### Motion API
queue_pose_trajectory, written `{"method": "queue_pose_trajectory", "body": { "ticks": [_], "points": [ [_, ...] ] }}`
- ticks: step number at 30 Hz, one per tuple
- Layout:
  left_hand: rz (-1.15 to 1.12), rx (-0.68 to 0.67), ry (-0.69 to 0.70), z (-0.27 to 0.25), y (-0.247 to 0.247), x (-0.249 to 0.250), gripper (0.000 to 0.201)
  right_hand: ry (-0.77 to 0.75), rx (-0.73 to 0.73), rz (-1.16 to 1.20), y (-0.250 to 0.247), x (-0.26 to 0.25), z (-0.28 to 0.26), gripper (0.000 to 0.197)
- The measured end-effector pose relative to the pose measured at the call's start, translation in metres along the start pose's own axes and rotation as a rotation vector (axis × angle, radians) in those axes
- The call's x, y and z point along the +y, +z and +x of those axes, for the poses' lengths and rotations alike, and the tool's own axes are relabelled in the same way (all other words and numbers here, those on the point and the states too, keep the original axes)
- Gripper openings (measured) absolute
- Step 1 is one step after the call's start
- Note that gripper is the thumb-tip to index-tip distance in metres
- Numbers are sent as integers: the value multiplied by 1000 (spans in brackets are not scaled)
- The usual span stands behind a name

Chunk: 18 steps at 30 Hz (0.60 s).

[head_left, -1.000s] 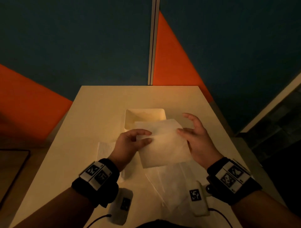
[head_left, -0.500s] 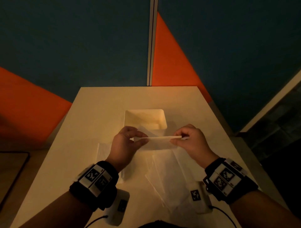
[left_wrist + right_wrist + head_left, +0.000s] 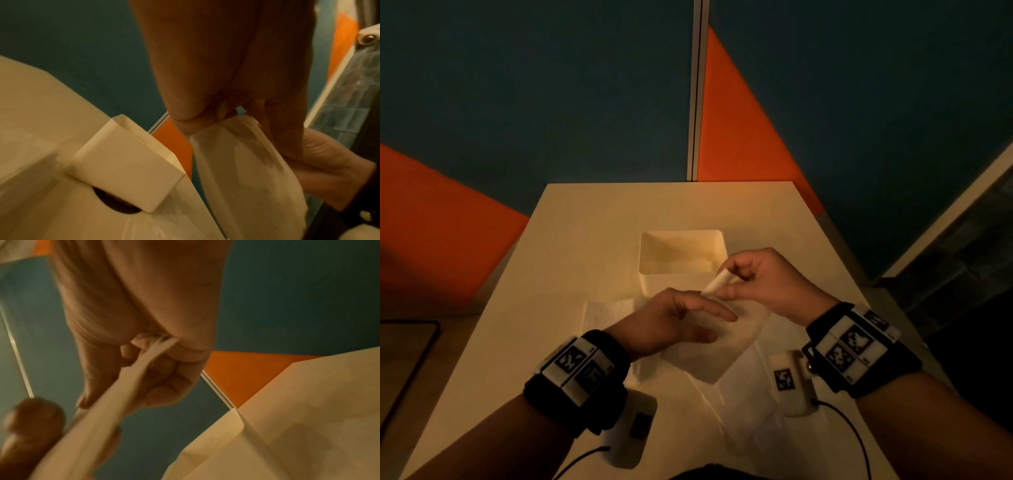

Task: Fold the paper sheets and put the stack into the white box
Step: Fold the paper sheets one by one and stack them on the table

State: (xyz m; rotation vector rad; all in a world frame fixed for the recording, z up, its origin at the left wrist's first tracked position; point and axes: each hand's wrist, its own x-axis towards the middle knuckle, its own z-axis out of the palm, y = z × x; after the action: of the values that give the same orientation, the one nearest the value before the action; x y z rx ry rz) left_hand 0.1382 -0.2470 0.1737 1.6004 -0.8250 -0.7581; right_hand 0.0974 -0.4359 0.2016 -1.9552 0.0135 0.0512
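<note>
From the head view, the folded paper sheet (image 3: pixel 717 346) hung pale between my hands, above the desk (image 3: pixel 592 219), the white box (image 3: pixel 681 255) just beyond. My right hand (image 3: pixel 767 284) pinched its top edge; my left hand (image 3: pixel 671 322) lay flat-fingered against it. Both wrist views were blurred: the left wrist showed fingers (image 3: pixel 283 138) touching paper, the right showed curled fingers (image 3: pixel 164 386) gripping it.

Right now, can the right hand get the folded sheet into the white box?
Probably yes. The right hand pinches the folded sheet beside the white box, whose top is open. The left hand lies nearer, not between them.
</note>
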Motion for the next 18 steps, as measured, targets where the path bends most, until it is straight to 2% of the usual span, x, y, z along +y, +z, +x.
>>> {"method": "queue_pose_trajectory", "body": {
  "ticks": [3,5,9,12,15,18],
  "points": [
    [-189,44,-37,-2,-2,1,32,32,-40,52,-3,-5,3,24],
    [-293,131,-67,-4,-5,-1,26,66,-12,103,-5,-4,5,26],
    [-382,339,-140,-9,-17,-12,34,181,212,117,-16,17,10,18],
    [-404,475,-188,-18,-31,-28,46,322,324,-51,-23,51,9,19],
    [-409,616,-260,-30,-46,-52,49,428,255,-304,-21,89,1,22],
    [-368,717,-351,-41,-55,-75,49,543,100,-448,-15,120,-9,40]
  ]
}}
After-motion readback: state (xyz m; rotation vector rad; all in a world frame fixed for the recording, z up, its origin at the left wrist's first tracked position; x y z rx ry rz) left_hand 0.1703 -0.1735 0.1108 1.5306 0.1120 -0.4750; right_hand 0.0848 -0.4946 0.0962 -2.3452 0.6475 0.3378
